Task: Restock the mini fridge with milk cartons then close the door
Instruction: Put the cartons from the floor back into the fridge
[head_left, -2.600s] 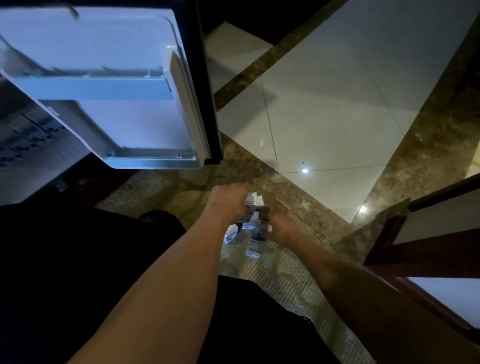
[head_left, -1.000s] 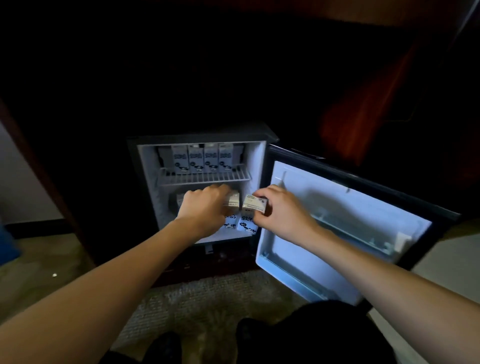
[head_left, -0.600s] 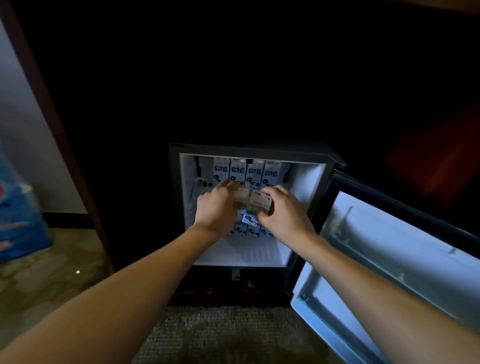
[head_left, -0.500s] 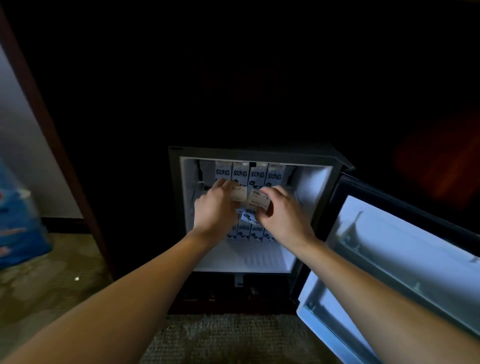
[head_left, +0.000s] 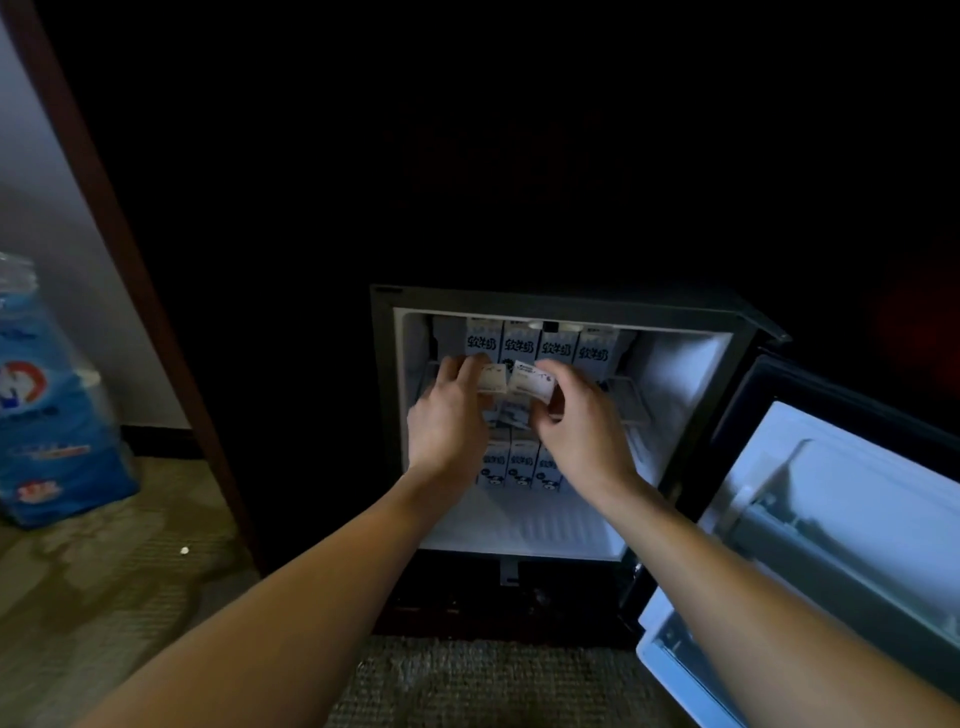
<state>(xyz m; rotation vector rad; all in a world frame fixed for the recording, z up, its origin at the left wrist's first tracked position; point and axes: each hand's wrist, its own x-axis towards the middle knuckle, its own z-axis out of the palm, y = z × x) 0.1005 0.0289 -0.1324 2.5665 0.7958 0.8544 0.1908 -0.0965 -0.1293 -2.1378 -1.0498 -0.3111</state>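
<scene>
The mini fridge (head_left: 685, 374) stands open in a dark cabinet, its door (head_left: 831, 519) swung out to the right. Several milk cartons (head_left: 558, 345) stand in a row on the upper wire shelf, and more cartons (head_left: 519, 462) stand on the fridge floor. My left hand (head_left: 447, 421) grips a white milk carton (head_left: 491, 376) inside the fridge, level with the wire shelf. My right hand (head_left: 576, 421) grips another carton (head_left: 532, 382) right beside it. Both hands hide the middle of the shelf.
A blue plastic-wrapped pack (head_left: 47, 410) sits on the carpet at the left by a wall. A dark wooden cabinet edge (head_left: 124, 249) runs diagonally left of the fridge. A woven mat (head_left: 467, 680) lies in front.
Both hands came up from the floor with cartons and reached into the fridge. Over the last second they rose from the lower compartment toward the wire shelf.
</scene>
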